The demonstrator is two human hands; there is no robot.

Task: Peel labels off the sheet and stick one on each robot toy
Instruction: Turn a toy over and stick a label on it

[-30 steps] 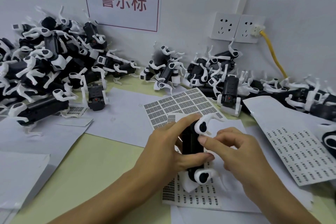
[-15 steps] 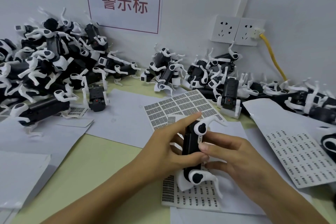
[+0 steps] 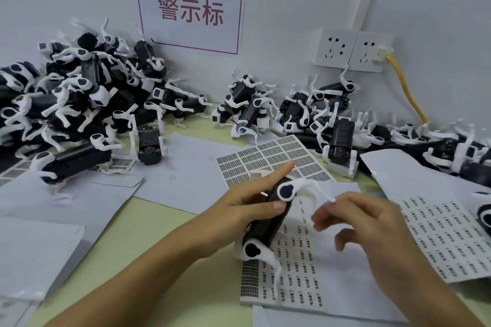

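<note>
My left hand (image 3: pixel 239 210) grips a black robot toy (image 3: pixel 268 220) with white legs, thumb across its body and index finger stretched out past its top. The toy is tilted above a label sheet (image 3: pixel 297 273) printed with small dark labels. My right hand (image 3: pixel 372 223) hovers just right of the toy, fingers loosely curled and blurred, holding nothing that I can see. A second label sheet (image 3: pixel 441 236) lies at the right, and a sheet of denser grey labels (image 3: pixel 265 159) lies behind the toy.
Piles of black-and-white robot toys (image 3: pixel 79 103) fill the left and back (image 3: pixel 318 111) of the table and run along the right wall (image 3: pixel 451 148). White backing papers (image 3: pixel 180 170) cover much of the yellow-green tabletop (image 3: pixel 148 231). A yellow cable (image 3: pixel 406 93) hangs from a wall socket.
My right hand has let go of the toy and drawn away to the right. My left hand has tilted the toy, its top leaning right, and raised its index finger.
</note>
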